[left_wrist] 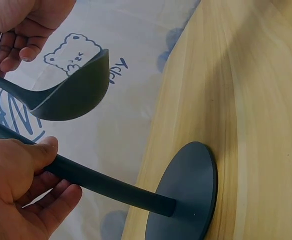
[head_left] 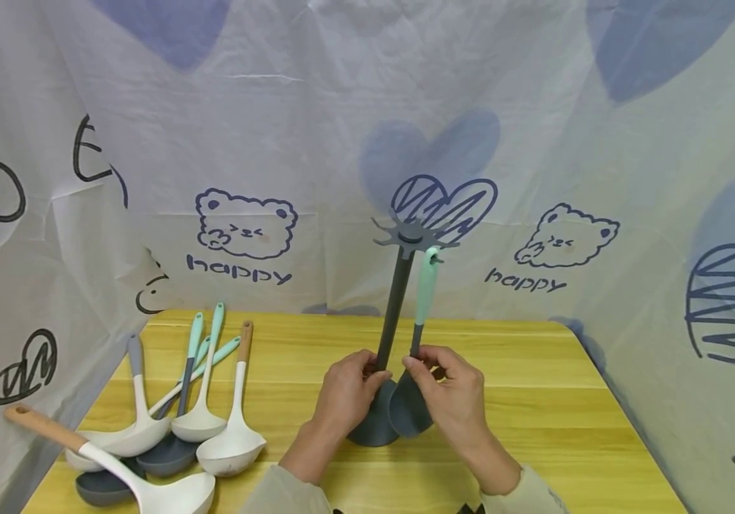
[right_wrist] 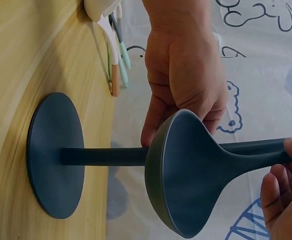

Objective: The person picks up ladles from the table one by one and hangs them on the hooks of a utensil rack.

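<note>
Head view high, wrists' close, stand [head_left: 395,307] shared

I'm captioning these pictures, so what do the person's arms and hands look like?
The left hand and right hand are bare, with no gloves showing. The left sleeve and right sleeve look pale beige, plain cloth ending short of the hands. The right one carries a faint darker marking, too small to read.

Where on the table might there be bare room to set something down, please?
On the table, the broadest free patch lies between the right grip and the right edge. A smaller one lies between the left grip and the ladle pile. The left end, under that pile, is crowded.
</note>
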`<state>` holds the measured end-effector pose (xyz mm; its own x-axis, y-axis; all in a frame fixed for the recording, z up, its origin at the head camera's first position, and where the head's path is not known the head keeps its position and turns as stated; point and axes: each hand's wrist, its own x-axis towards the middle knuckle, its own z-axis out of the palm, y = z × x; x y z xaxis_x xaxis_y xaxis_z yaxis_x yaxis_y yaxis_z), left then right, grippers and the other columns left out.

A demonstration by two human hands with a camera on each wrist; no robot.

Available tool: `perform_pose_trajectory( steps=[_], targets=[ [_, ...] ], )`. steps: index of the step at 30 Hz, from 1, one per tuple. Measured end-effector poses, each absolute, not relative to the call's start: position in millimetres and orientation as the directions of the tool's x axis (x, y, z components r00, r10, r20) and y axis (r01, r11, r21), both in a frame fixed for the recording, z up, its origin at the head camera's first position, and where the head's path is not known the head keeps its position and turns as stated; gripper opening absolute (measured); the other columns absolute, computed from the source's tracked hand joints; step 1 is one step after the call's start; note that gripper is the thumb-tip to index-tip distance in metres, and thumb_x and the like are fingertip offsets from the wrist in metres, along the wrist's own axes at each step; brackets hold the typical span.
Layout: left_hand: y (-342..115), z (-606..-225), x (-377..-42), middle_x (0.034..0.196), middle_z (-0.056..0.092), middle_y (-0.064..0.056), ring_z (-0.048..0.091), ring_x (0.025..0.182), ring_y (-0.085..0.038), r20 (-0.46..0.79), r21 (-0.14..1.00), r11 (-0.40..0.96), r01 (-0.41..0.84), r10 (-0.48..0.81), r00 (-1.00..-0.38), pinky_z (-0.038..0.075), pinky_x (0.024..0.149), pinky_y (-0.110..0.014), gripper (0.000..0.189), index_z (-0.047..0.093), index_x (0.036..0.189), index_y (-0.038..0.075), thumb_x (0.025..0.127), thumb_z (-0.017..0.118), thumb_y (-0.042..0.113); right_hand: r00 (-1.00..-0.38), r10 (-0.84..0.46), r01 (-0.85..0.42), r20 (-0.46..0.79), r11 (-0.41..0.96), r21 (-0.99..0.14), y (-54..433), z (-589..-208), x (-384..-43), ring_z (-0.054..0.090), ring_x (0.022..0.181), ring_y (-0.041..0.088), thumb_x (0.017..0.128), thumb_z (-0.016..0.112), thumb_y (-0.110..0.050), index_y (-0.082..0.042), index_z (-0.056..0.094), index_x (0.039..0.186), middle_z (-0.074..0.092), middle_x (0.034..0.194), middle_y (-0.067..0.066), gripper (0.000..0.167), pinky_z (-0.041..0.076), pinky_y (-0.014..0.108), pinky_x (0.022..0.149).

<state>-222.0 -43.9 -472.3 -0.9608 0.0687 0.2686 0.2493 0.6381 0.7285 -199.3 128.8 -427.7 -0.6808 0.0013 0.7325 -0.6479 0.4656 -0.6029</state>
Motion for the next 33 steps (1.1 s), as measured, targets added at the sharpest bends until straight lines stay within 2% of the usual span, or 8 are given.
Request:
perform_pose_trajectory(
  steps=[6, 17, 22, 27, 29, 33],
  targets=[
    [-44.5, -469.5, -222.1, 0.097, 0.075, 0.001, 0.072, 0.086, -0.015, 0.245, 0.738, 0.631, 0.239, 0.080, -0.966, 0.059, 0.072, -0.031, 0.015, 0.075, 0.108, 0.014, 0.099, 0.077, 0.027, -0.699, -0.020, -0.635, 0.715, 0.478, -0.607, 130.6, -427.3, -199.5, 0.067, 0.072, 0.007, 0.088, 0.085, -0.004, -0.010, 0.079, 0.094, 0.078, 0.088, 0.000, 0.011, 0.054, 0.018, 0.065],
    [-48.1, -464.0, -223.0, 0.096, 0.077, -0.002, 0.072, 0.086, -0.017, 0.233, 0.720, 0.646, 0.253, 0.118, -0.965, 0.059, 0.074, -0.033, 0.016, 0.077, 0.113, 0.011, 0.098, 0.077, 0.018, -0.679, -0.040, -0.658, 0.733, 0.474, -0.584, 133.5, -417.5, -201.2, 0.069, 0.076, 0.011, 0.091, 0.083, -0.006, -0.012, 0.080, 0.101, 0.080, 0.097, 0.000, 0.012, 0.054, 0.018, 0.068],
    [-52.6, -460.4, -218.4, 0.109, 0.079, -0.008, 0.075, 0.097, -0.023, 0.226, 0.720, 0.641, 0.267, 0.147, -0.963, 0.062, 0.081, -0.038, 0.024, 0.074, 0.123, 0.007, 0.099, 0.072, 0.006, -0.686, -0.035, -0.660, 0.727, 0.449, -0.602, 131.3, -405.4, -203.8, 0.068, 0.076, 0.011, 0.093, 0.081, -0.009, -0.013, 0.079, 0.103, 0.079, 0.097, 0.001, 0.011, 0.055, 0.021, 0.069],
    [-61.8, -456.4, -207.5, 0.121, 0.077, -0.008, 0.074, 0.107, -0.026, 0.217, 0.716, 0.653, 0.244, 0.125, -0.968, 0.061, 0.086, -0.040, 0.030, 0.071, 0.132, 0.009, 0.103, 0.065, 0.002, -0.673, -0.029, -0.686, 0.739, 0.396, -0.610, 133.5, -398.0, -206.2, 0.066, 0.079, 0.010, 0.098, 0.071, -0.003, -0.010, 0.080, 0.106, 0.078, 0.096, 0.004, 0.014, 0.052, 0.018, 0.071],
    [-67.6, -454.4, -202.8, 0.123, 0.076, -0.006, 0.073, 0.109, -0.026, 0.195, 0.730, 0.647, 0.219, 0.109, -0.975, 0.061, 0.085, -0.039, 0.030, 0.071, 0.132, 0.010, 0.104, 0.064, 0.004, -0.704, -0.021, -0.657, 0.709, 0.396, -0.641, 136.7, -394.8, -210.1, 0.064, 0.076, 0.009, 0.100, 0.070, -0.005, -0.009, 0.081, 0.106, 0.078, 0.094, 0.004, 0.013, 0.051, 0.017, 0.068],
    [-80.9, -450.6, -194.6, 0.123, 0.075, -0.005, 0.073, 0.109, -0.026, 0.170, 0.756, 0.629, 0.180, 0.077, -0.982, 0.061, 0.084, -0.039, 0.028, 0.072, 0.131, 0.012, 0.105, 0.064, 0.007, -0.829, -0.072, -0.533, 0.554, 0.400, -0.745, 143.3, -387.2, -225.6, 0.061, 0.067, 0.011, 0.101, 0.073, -0.013, -0.010, 0.081, 0.107, 0.076, 0.088, 0.005, 0.011, 0.051, 0.022, 0.058]
  ],
)
